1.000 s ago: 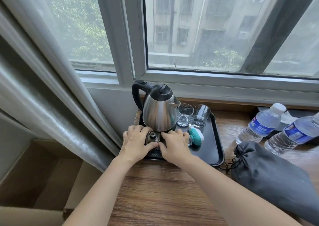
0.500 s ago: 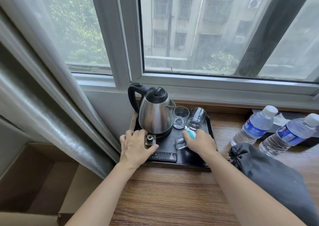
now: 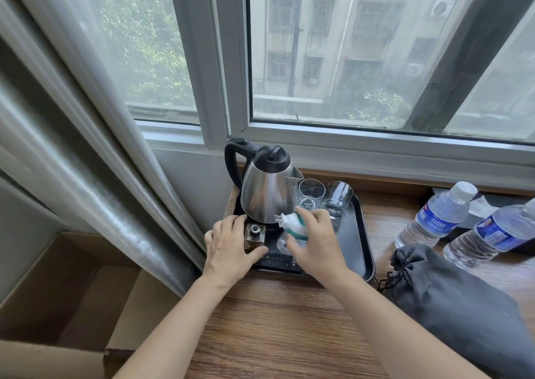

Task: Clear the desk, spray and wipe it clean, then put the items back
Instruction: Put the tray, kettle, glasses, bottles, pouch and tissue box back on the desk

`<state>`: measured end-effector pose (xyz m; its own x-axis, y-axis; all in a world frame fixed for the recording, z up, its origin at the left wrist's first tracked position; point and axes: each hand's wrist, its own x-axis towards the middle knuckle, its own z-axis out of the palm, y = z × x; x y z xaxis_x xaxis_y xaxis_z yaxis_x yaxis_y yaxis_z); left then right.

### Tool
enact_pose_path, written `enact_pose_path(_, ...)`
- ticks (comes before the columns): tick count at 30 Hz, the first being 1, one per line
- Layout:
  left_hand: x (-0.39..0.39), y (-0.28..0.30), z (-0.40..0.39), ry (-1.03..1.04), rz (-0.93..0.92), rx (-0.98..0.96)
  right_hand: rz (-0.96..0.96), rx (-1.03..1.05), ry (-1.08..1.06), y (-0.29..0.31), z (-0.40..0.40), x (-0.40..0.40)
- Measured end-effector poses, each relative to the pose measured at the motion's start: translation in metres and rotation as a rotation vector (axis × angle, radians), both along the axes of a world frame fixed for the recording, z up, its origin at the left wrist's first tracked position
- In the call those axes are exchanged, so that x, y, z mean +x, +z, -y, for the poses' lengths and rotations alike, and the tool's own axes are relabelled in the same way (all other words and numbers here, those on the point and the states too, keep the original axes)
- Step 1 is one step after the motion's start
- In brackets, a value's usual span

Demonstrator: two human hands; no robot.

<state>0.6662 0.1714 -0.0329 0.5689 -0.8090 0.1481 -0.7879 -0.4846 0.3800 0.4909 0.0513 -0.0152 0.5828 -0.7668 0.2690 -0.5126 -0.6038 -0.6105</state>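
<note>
So my left hand (image 3: 231,250) pinches the bottle (image 3: 254,234), right hand (image 3: 312,242) grips the plug (image 3: 289,224). I'd lift both straight up, clear of the kettle (image 3: 266,193) and glasses (image 3: 324,197).

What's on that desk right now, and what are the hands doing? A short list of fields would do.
surface: wooden desk under a window
tray: black, holds kettle, two glasses, remote
left hand: holds a small bottle on the tray
right hand: lifts a white and teal plug above the tray
right of tray: grey bag, two water bottles
</note>
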Motion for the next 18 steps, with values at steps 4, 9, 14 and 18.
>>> enact_pose_path(4, -0.007, -0.001, -0.011, 0.088, -0.027, -0.030, -0.051, -0.086, 0.122, -0.009, 0.001, 0.008)
enact_pose_path(9, -0.005, -0.008, -0.018, 0.156, -0.071, -0.004, -0.101, -0.063, 0.139, -0.011, 0.003, 0.017)
enact_pose_path(14, -0.004, -0.013, -0.019, 0.167, -0.085, 0.035, -0.054, -0.034, 0.128, -0.011, -0.002, 0.020)
enact_pose_path(18, -0.004, -0.016, -0.020, 0.148, -0.058, 0.014, -0.030, -0.016, 0.118, -0.009, -0.005, 0.021)
